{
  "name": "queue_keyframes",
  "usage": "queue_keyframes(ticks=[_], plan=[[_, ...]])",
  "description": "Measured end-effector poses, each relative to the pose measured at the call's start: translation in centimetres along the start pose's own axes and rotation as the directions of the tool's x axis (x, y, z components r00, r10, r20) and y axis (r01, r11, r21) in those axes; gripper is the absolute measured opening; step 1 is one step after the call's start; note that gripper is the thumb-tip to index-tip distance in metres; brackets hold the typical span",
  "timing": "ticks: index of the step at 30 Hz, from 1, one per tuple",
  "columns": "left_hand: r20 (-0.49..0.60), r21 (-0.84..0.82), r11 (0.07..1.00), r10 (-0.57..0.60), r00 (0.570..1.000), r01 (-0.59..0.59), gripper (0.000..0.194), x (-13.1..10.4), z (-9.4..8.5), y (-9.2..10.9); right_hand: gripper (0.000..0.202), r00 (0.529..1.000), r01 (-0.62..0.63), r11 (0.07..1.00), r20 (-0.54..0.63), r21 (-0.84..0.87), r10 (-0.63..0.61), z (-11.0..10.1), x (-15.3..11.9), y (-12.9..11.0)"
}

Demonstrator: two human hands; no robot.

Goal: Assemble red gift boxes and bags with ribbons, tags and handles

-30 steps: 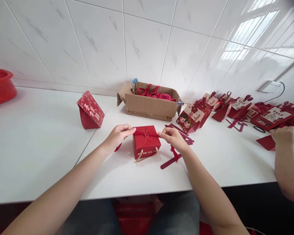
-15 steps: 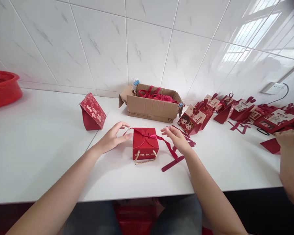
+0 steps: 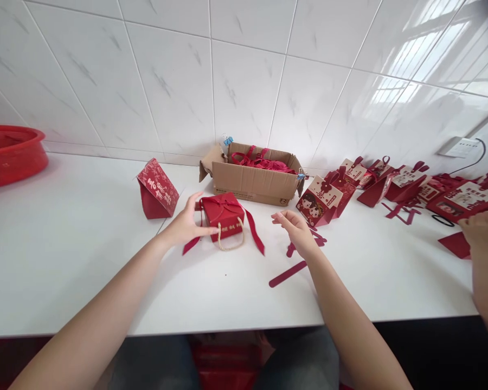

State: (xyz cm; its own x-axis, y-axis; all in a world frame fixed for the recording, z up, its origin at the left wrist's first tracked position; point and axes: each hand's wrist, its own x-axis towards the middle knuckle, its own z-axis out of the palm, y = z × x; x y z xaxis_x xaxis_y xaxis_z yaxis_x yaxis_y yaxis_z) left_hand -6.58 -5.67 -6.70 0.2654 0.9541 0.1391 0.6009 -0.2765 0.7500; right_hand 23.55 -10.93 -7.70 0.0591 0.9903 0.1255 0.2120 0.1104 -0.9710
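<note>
My left hand [image 3: 189, 223] grips the left side of a small red box [image 3: 222, 216], thumb in front and fingers behind. The box is tilted, with a red ribbon [image 3: 255, 232] crossed over its lid and its ends hanging at both sides. A cream rope handle [image 3: 232, 248] loops from its front. To the right of the box, apart from it, my right hand [image 3: 290, 225] has its fingers pinched together; whether anything is between them is too small to tell.
Behind stands a cardboard box [image 3: 254, 181] of red ribbons. A red gift box [image 3: 158, 192] is at left, near a red basin [image 3: 14, 157]. Dark red strips [image 3: 287, 273] and several gift boxes [image 3: 319, 200] lie right. Another person's hand [image 3: 483, 230] is at far right.
The small red box has moved left and back and is now tilted in my left hand. My left hand has closed on it. The ribbon's ends now hang down beside it.
</note>
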Motion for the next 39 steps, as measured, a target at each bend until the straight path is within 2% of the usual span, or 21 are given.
queue_keyframes(ticks=[2,4,5,7,8,9,10,12,13,14,17,20,23,25,26,28,30,32,34,36,39], plan=[[-0.205,0.072,0.996,-0.031,0.978,0.046,0.113,0.9,0.0,-0.6,0.040,1.000,-0.003,1.000,0.001,0.000,0.003,0.0,0.0,0.1],[-0.406,0.189,0.981,0.040,0.913,0.041,0.109,1.2,-0.1,-0.4,0.039,1.000,-0.007,1.000,-0.003,-0.007,0.007,0.0,-0.1,0.0],[-0.508,0.245,0.969,0.093,0.856,0.040,0.104,1.2,-0.4,-0.2,0.039,1.000,-0.009,1.000,-0.005,-0.011,0.008,0.0,-0.1,0.0],[-0.699,0.285,0.955,0.148,0.700,0.082,0.096,1.1,-1.2,0.3,0.039,1.000,-0.010,1.000,-0.009,-0.016,0.009,0.0,-0.1,0.0],[-0.775,0.256,0.959,0.130,0.619,0.119,0.096,1.0,-1.9,0.4,0.039,1.000,-0.009,1.000,-0.010,-0.017,0.009,0.0,-0.1,0.0],[-0.825,0.195,0.967,0.072,0.560,0.163,0.100,1.1,-2.5,0.2,0.039,1.000,-0.008,1.000,-0.014,-0.019,0.007,0.1,0.0,0.1],[-0.849,0.121,0.973,-0.002,0.529,0.198,0.106,1.2,-3.2,-0.1,0.040,1.000,-0.009,1.000,-0.019,-0.022,0.008,0.1,0.0,0.2],[-0.824,-0.014,0.970,-0.149,0.547,0.242,0.115,1.6,-4.3,-1.4,0.040,1.000,-0.015,0.999,-0.027,-0.036,0.014,0.1,0.2,0.4],[-0.799,-0.061,0.967,-0.197,0.568,0.249,0.112,1.8,-4.7,-2.2,0.040,1.000,-0.018,0.999,-0.026,-0.044,0.017,0.2,0.3,0.6],[-0.768,-0.107,0.963,-0.239,0.594,0.249,0.103,2.0,-5.0,-2.9,0.041,1.000,-0.020,0.998,-0.024,-0.051,0.019,0.2,0.3,0.7],[-0.704,-0.227,0.952,-0.305,0.641,0.205,0.055,2.2,-5.4,-4.6,0.041,1.000,-0.020,0.997,-0.018,-0.068,0.019,0.3,0.4,0.9],[-0.741,-0.286,0.953,-0.285,0.608,0.099,0.035,2.1,-5.7,-4.6,0.040,1.000,-0.020,0.996,-0.023,-0.083,0.018,0.3,0.4,1.0],[-0.815,-0.287,0.957,-0.219,0.536,-0.045,0.039,1.5,-6.0,-3.2,0.039,0.999,-0.011,0.996,-0.044,-0.090,0.007,0.3,0.4,1.0],[-0.836,-0.309,0.940,-0.194,0.513,-0.148,0.038,1.0,-6.2,-2.0,0.038,0.998,0.000,0.996,-0.058,-0.089,-0.006,0.4,0.4,0.9],[-0.831,-0.337,0.921,-0.193,0.521,-0.195,0.036,0.7,-6.2,-1.4,0.038,0.998,0.008,0.996,-0.065,-0.087,-0.014,0.5,0.4,0.9],[-0.773,-0.442,0.855,-0.210,0.598,-0.271,0.032,0.0,-6.0,-0.4,0.037,0.996,0.029,0.996,-0.082,-0.085,-0.036,0.6,0.3,0.8],[-0.656,-0.568,0.773,-0.218,0.722,-0.283,0.032,-0.6,-5.7,0.4,0.035,0.993,0.059,0.995,-0.101,-0.077,-0.067,0.8,0.3,0.7],[-0.503,-0.662,0.711,-0.188,0.844,-0.236,0.034,-1.2,-5.2,1.0,0.034,0.988,0.095,0.994,-0.115,-0.050,-0.100,0.9,0.2,0.6],[-0.315,-0.684,0.715,-0.111,0.942,-0.145,0.033,-1.7,-4.5,1.4,0.033,0.983,0.136,0.991,-0.126,-0.001,-0.135,1.1,0.0,0.5],[-0.126,-0.663,0.745,-0.016,0.992,-0.072,0.034,-2.1,-3.3,1.8,0.032,0.978,0.177,0.983,-0.126,0.053,-0.169,1.3,-0.3,0.3],[0.027,-0.622,0.782,0.065,0.997,-0.034,0.036,-2.5,-0.7,2.5,0.031,0.967,0.254,0.958,-0.075,0.134,-0.245,1.6,-0.8,-0.1]])
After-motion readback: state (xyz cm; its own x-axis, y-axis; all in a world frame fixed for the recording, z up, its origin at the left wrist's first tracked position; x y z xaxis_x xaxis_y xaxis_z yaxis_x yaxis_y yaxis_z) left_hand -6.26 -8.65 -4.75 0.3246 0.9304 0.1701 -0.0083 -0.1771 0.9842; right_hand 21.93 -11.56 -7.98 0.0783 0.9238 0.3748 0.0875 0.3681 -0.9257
